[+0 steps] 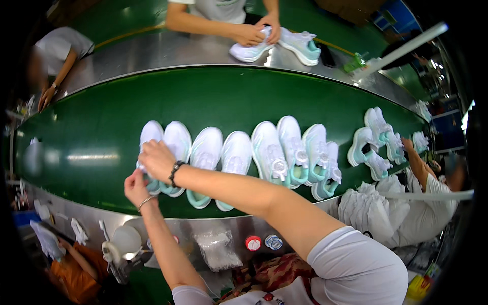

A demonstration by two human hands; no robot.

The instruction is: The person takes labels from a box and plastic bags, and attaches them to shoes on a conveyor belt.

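The leftmost white shoe [151, 131] of a row lies on the green belt [117, 117], within the belt's left half, its toe toward the belt's far edge. Across the belt's near edge come 2 bare arms: the right forearm [218, 185] runs low and nearly level toward the belt's left end, passing over part of the row of 7 other white shoes [237, 152]; the left forearm [165, 244] rises more steeply. The right hand [158, 160], back upward, bends its fingers over that first shoe's upper, touching it, though whether they pinch anything I cannot tell. The left hand [136, 189], bent at the wrist beside the shoe's heel, has its thumb and forefinger drawn close together; what they hold, if anything, is unclear. A dark beaded bracelet [176, 173] circles the right wrist, a thin bracelet [146, 203] the left.
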